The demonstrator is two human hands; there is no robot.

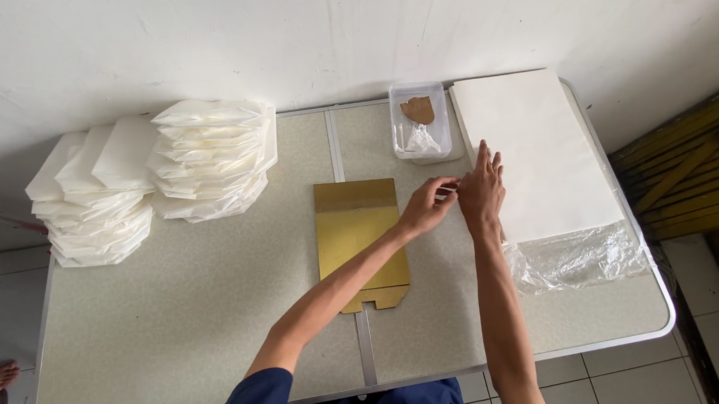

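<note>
While both hands meet right of centre frame, layout left to right: two stacks of folded white paper bags (93, 194) and (212, 159) at upper left of the tabletop (209, 317); gold card template (358, 234) at centre, long axis toward the wall; left hand (428, 205) pinching the near-left edge of the white sheet stack (539, 153); right hand (483, 191) flat, fingers together, pressing the same stack; clear tub (418, 120) above; loose plastic wrap (575, 256) lower right. Stack lies right of both hands; right hand nearer.
</note>
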